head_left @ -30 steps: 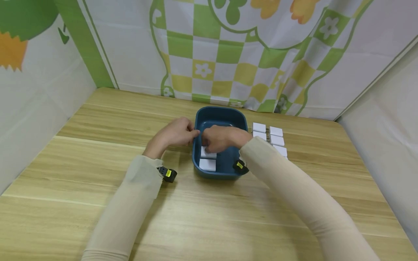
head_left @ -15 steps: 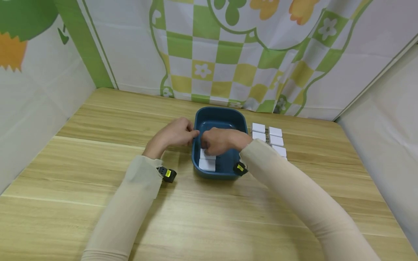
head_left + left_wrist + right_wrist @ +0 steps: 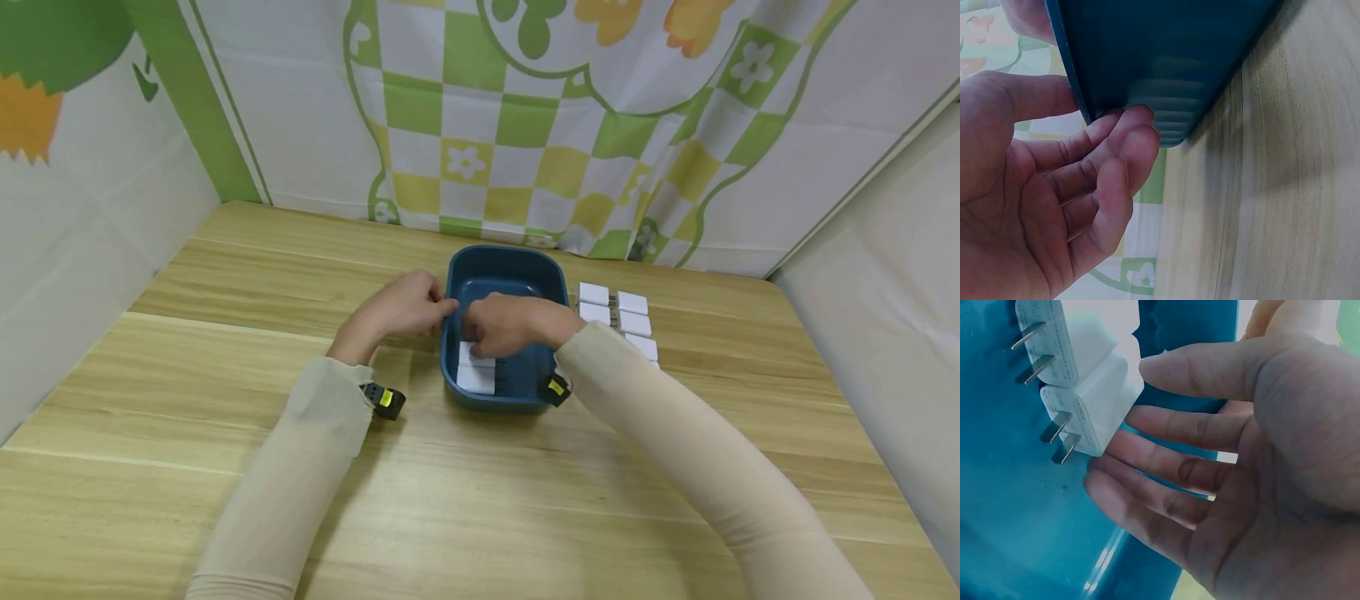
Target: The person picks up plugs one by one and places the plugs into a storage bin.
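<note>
A dark blue bin [image 3: 510, 252] stands on the table with two white plug adapters [image 3: 476, 380] visible along its left inside wall. My left hand [image 3: 405, 306] pinches the bin's left rim between thumb and fingers; the left wrist view shows the thumb on one side of the wall [image 3: 1147, 56] and fingertips on the other. Inside the bin, my right hand [image 3: 513, 322] holds the farther adapter [image 3: 1100, 403], thumb on one face and fingertips at another. Metal prongs stick out of both adapters, which lie side by side against each other in the right wrist view.
Right of the bin, several more white adapters [image 3: 632, 302] lie in two columns on the wooden table [image 3: 480, 500], partly covered by my right sleeve. A checkered curtain [image 3: 470, 108] hangs behind the table, with white fabric at both sides.
The adapter at my right hand has moved slightly toward the near one, and the gap between them has closed. My left hand stays on the rim.
</note>
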The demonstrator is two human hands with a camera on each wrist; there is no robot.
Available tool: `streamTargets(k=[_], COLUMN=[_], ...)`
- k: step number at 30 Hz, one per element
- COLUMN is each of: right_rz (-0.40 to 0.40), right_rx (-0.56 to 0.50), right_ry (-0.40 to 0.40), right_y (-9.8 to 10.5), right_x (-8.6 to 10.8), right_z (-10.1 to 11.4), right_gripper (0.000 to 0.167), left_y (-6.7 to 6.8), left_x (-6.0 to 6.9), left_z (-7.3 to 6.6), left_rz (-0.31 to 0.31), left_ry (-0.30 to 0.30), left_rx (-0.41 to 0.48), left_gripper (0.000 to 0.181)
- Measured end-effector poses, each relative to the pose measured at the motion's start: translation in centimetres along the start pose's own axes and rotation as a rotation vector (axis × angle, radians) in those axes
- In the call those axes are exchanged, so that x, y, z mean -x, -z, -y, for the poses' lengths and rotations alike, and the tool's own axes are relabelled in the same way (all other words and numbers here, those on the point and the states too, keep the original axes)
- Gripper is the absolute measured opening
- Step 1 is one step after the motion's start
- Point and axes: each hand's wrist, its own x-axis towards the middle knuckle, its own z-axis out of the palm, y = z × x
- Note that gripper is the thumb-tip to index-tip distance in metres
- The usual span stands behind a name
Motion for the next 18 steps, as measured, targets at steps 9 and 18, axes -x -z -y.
streamTargets(k=[9, 18], right_rz=[-0.099, -0.229], right_rx=[0.017, -0.019], right_ry=[-0.018, -0.001], right_y=[0.1, 0.1], right_x=[2.4, 5.5], right_z=[-0.1, -1.1], right_gripper=[0.039, 0.039], left_y=[0.0, 0.0], left_x=[0.1, 0.1], left_z=[0.0, 0.0], left_rz=[0.009, -0.001], left_ry=[0.011, 0.003], left_rx=[0.004, 0.005], left_gripper=[0.030, 0.031])
